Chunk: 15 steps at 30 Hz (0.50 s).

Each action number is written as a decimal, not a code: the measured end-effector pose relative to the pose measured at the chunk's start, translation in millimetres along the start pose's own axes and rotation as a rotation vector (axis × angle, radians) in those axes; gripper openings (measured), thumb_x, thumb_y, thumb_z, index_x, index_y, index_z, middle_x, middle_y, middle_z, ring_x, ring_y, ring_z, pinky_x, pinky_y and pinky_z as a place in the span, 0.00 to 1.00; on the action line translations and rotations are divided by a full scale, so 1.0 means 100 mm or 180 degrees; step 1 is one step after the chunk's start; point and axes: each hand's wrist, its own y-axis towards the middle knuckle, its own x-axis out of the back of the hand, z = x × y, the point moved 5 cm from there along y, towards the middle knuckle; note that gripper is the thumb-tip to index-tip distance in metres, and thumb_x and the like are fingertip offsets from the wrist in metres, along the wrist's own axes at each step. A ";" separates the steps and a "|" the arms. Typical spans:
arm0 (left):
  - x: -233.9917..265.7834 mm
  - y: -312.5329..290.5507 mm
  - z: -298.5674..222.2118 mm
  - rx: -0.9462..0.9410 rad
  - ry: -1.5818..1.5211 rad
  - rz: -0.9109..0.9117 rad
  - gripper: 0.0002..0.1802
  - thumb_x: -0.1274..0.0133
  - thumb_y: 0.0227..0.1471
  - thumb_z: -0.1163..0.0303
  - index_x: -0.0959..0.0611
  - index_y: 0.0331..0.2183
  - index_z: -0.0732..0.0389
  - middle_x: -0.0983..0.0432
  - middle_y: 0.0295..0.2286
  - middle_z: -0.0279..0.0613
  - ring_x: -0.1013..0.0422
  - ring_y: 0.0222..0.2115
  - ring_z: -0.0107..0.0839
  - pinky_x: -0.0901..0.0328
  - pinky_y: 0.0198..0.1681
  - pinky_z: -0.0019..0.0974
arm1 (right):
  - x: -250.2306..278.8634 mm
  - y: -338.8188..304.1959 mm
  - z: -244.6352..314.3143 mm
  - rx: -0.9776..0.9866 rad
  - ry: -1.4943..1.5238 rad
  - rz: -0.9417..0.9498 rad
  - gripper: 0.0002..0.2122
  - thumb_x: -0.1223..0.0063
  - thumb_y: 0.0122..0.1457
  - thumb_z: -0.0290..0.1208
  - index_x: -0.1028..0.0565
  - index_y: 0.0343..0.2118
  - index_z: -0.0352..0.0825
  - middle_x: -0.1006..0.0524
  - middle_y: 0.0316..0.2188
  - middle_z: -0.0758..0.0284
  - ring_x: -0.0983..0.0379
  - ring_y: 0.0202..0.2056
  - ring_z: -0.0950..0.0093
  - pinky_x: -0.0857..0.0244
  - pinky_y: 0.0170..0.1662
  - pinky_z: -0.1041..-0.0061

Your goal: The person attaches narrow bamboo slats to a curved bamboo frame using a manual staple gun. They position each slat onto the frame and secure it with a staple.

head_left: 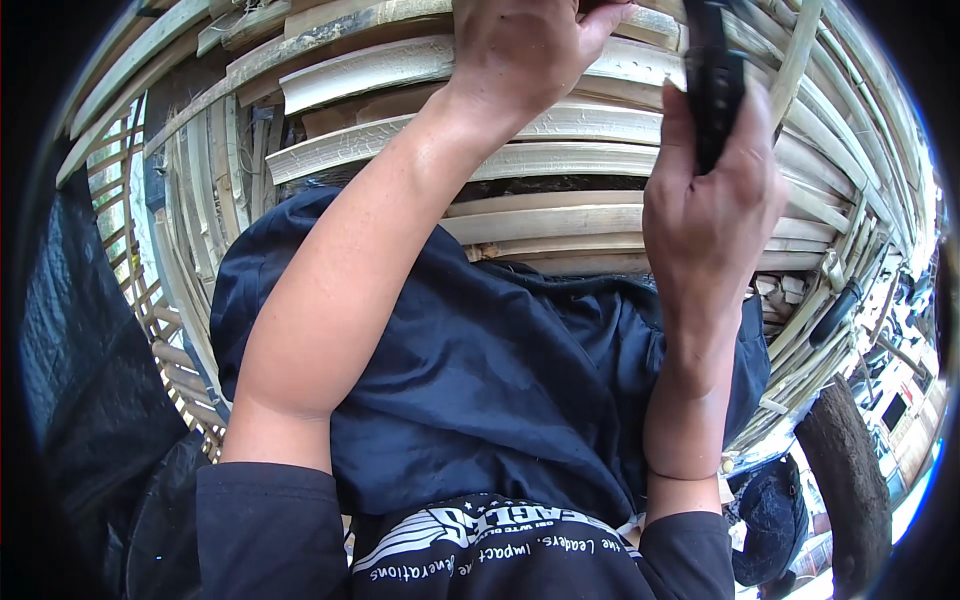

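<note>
My left hand [525, 45] reaches to the top edge over pale split-bamboo slats [570, 122]. Its thumb is bent in and its fingers look closed, but the picture's edge cuts them off, so what they hold is hidden. To its right, my right hand [715, 190] is wrapped round a black tool with a riveted handle [713, 85]. The tool points away from me over the slats, and its far end is blurred and runs out of the picture, so its kind does not show.
Dark blue cloth [480, 370] covers my lap. Slatted bamboo walls curve round on both sides. A dark log [845, 480] leans at the lower right, beside a dark blue fabric item [768, 520]. Another black-handled item [838, 312] sits among the right-hand slats. Black plastic sheeting [90, 330] hangs at left.
</note>
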 end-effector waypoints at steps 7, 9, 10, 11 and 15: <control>-0.03 -0.01 0.02 0.0033 -0.0060 0.0035 0.04 0.33 0.46 0.75 0.14 0.25 0.62 0.19 0.24 0.40 0.22 0.25 0.36 0.29 0.30 0.39 | 0.08 0.01 0.01 0.0100 0.0298 -0.0453 0.11 0.40 0.66 0.33 0.24 0.42 0.30 0.23 0.23 0.63 0.28 0.23 0.74 0.34 0.30 0.73; -0.02 -0.01 0.03 0.0126 -0.0007 0.0069 0.04 0.34 0.46 0.75 0.14 0.25 0.62 0.19 0.24 0.40 0.22 0.25 0.36 0.29 0.30 0.39 | -0.02 0.00 -0.05 0.0189 0.0086 -0.0008 0.10 0.40 0.65 0.33 0.24 0.42 0.31 0.23 0.23 0.62 0.26 0.24 0.72 0.34 0.30 0.72; -0.02 -0.01 0.05 0.0238 0.0039 0.0116 0.04 0.34 0.47 0.75 0.14 0.25 0.62 0.19 0.24 0.41 0.22 0.25 0.36 0.29 0.30 0.38 | -0.05 0.02 -0.08 0.0264 -0.0024 0.0192 0.10 0.40 0.65 0.33 0.23 0.42 0.32 0.23 0.23 0.62 0.26 0.24 0.72 0.34 0.30 0.71; 0.00 0.00 0.00 0.0048 0.0076 0.0107 0.03 0.35 0.47 0.76 0.14 0.25 0.63 0.19 0.25 0.41 0.22 0.25 0.36 0.29 0.30 0.38 | 0.00 0.01 -0.05 0.0140 0.0215 0.0007 0.10 0.40 0.65 0.33 0.23 0.42 0.31 0.23 0.23 0.62 0.26 0.24 0.73 0.35 0.30 0.73; -0.03 0.05 0.03 0.0148 -0.0161 0.0090 0.03 0.35 0.47 0.75 0.14 0.26 0.63 0.18 0.26 0.41 0.21 0.26 0.36 0.29 0.31 0.38 | 0.12 0.05 0.01 -0.0065 0.0108 -0.0455 0.10 0.39 0.65 0.33 0.24 0.39 0.30 0.22 0.23 0.62 0.29 0.23 0.73 0.37 0.28 0.74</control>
